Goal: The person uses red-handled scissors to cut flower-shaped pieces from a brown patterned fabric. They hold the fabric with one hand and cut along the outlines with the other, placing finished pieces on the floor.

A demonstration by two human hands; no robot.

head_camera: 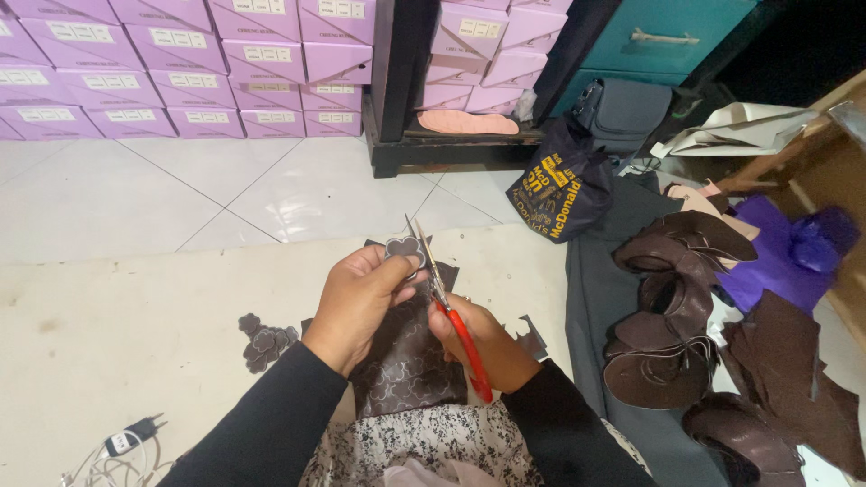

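Note:
My left hand pinches a small dark brown flower-shaped piece at the top edge of a dark brown leather sheet marked with flower outlines. My right hand grips red-handled scissors, whose blades point up beside the flower piece. The sheet lies over my lap, which is covered in a floral fabric. Both sleeves are black.
A small heap of cut flower pieces lies on the floor mat at left. Curved brown leather parts pile at right, next to purple material. A dark plastic bag, stacked lilac boxes and a charger cable surround me.

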